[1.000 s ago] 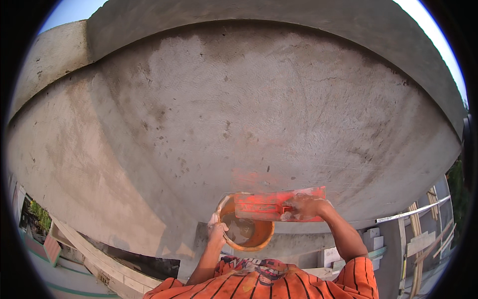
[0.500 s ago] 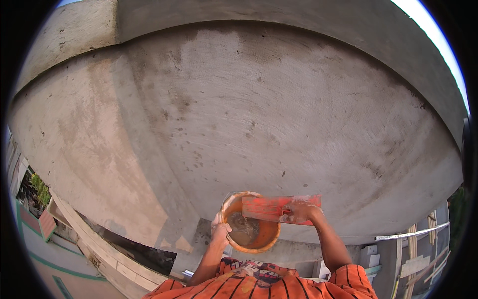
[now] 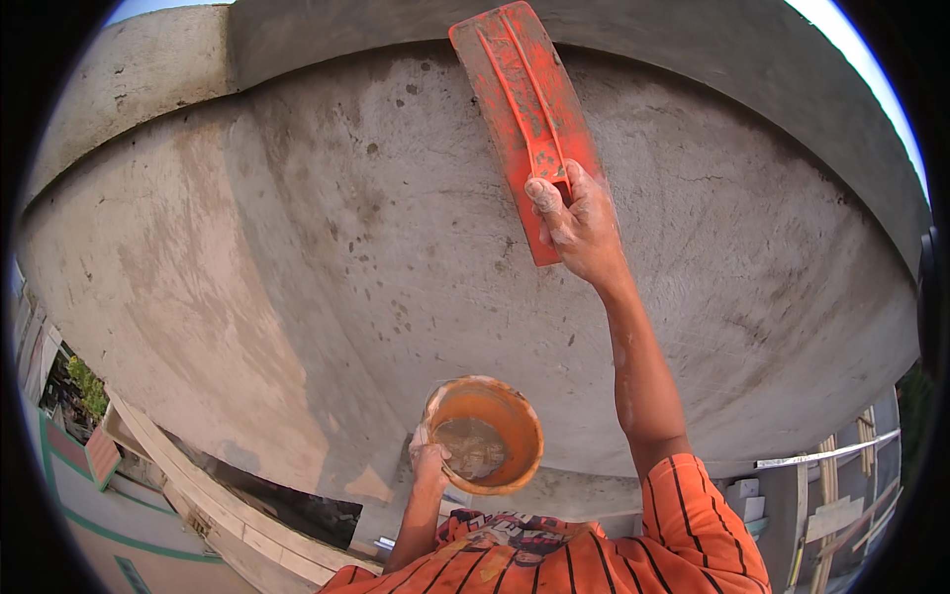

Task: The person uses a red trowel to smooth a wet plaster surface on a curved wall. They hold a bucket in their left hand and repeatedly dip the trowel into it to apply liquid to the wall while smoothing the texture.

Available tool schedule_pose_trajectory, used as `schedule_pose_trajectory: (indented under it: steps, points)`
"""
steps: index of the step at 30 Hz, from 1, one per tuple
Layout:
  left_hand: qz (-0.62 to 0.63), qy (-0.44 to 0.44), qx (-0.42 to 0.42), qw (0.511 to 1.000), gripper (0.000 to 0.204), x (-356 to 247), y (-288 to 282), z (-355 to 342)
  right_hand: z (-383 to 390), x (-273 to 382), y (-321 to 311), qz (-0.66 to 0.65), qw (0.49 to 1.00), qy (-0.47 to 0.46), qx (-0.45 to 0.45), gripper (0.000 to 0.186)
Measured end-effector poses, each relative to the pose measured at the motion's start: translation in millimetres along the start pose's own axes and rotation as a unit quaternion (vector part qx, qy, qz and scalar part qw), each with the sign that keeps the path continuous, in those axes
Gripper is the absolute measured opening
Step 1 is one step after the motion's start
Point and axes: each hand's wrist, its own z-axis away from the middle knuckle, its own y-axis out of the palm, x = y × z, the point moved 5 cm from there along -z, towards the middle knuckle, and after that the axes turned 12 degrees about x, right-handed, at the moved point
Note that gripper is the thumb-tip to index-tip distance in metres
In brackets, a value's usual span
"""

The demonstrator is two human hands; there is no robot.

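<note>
My right hand point(image 3: 579, 223) is closed round the handle of a long red plastering float point(image 3: 524, 109), smeared with grey mortar. The arm reaches up in front of the wall, and the float's far end overlaps the upper ledge; whether it touches the surface I cannot tell. Low in the middle, my left hand point(image 3: 428, 457) grips the rim of an orange bucket point(image 3: 520, 436) on its left side. Murky grey liquid point(image 3: 470, 447) lies in the bottom of the bucket. Pale mortar coats the fingers of both hands.
A grey plastered wall point(image 3: 426, 247) spans the view, with damp patches and a projecting ledge point(image 3: 712, 59) along its top. Wooden planks point(image 3: 233, 510) run at the lower left. Poles and boards point(image 3: 831, 515) stand at the lower right, near a pale metal bar point(image 3: 826, 450).
My right hand has lifted the float from over the bucket up toward the top of the wall, turning it from level to steep. The bucket has shifted slightly left, still held by my left hand.
</note>
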Motion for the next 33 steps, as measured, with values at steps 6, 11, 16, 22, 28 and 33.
schedule_pose_trajectory:
  steps: [6,11,16,22,28,33]
  points:
    - [0.022,0.008,-0.005,1.0,0.068,1,1,6,-4,25,-84,-0.127,0.976,-0.054,-0.17,0.035]
    - [-0.018,-0.055,-0.046,0.997,0.064,20,-20,10,17,35,-144,-0.211,0.921,-0.09,-0.315,0.029]
    - [0.027,-0.018,-0.026,0.999,0.057,13,2,2,10,43,-65,-0.15,0.982,-0.036,-0.106,0.035]
    - [-0.011,-0.007,0.004,1.0,0.056,11,7,0,17,7,-83,-0.096,0.983,0.013,-0.153,0.038]
    - [-0.021,-0.039,0.006,0.999,0.059,36,-8,-4,68,-1,-224,-0.158,0.918,-0.073,-0.356,0.034]
    - [0.013,-0.05,0.028,0.998,0.059,36,16,-11,73,17,-181,-0.125,0.95,-0.071,-0.276,0.032]
